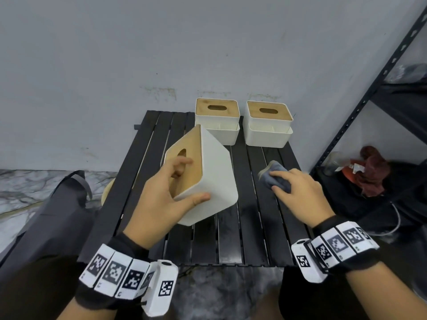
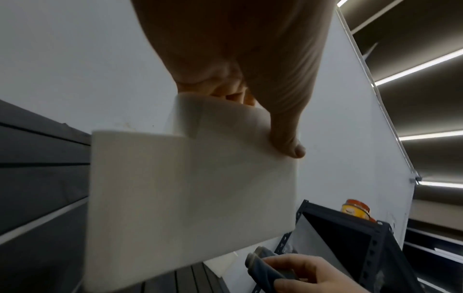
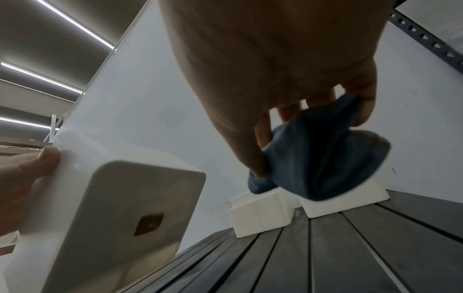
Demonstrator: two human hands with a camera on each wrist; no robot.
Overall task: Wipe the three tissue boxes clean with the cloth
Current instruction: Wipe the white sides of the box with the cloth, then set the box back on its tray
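A white tissue box with a wooden lid is tilted above the black slatted table. My left hand grips it, fingers in the lid slot and thumb on its white side. Its underside faces the right wrist view. Two more white tissue boxes stand side by side at the table's far edge. My right hand holds a bunched blue-grey cloth just above the table, right of the tilted box and apart from it.
A grey wall rises right behind the table. A black metal shelf rack stands at the right with a red cloth on its low shelf. A dark bag leans at the table's left.
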